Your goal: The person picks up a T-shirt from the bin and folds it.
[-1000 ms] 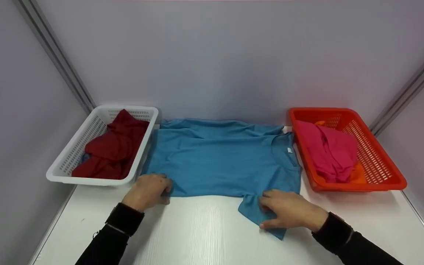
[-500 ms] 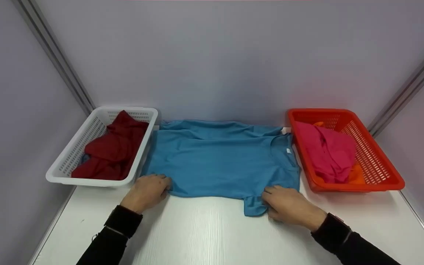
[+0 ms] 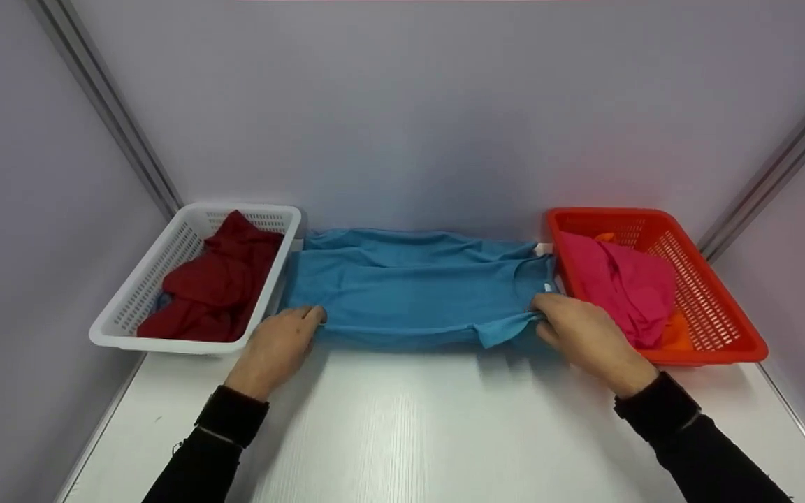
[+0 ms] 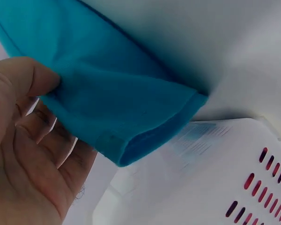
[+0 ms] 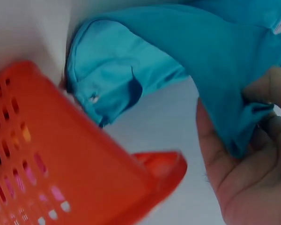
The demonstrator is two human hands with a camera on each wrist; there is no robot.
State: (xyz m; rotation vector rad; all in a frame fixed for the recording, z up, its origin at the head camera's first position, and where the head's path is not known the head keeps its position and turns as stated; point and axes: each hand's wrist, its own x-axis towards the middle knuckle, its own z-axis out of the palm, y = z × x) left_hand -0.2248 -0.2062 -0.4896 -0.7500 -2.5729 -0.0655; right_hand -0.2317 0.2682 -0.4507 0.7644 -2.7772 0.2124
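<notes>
A blue T-shirt (image 3: 409, 290) lies sideways across the back of the table, its neckline with a white tag toward the right. My left hand (image 3: 282, 346) pinches its near edge at the left end; in the left wrist view, the thumb presses the cloth (image 4: 117, 103) close to the open hem. My right hand (image 3: 588, 339) pinches the near edge at the shoulder end, where a sleeve flap hangs down. That near edge is raised off the table between the two hands. In the right wrist view, bunched cloth (image 5: 239, 108) sits between thumb and fingers.
To the left stands a white basket (image 3: 98, 334) holding dark red cloth (image 3: 217, 279). An orange-red basket (image 3: 759, 346) with pink cloth (image 3: 629, 286) and orange cloth is close by my right hand. A grey wall (image 3: 416, 119) rises behind the T-shirt.
My right hand has gathered the near sleeve and moved up and away with it. The left hand has risen slightly, and the shirt's near edge has lifted off the table.
</notes>
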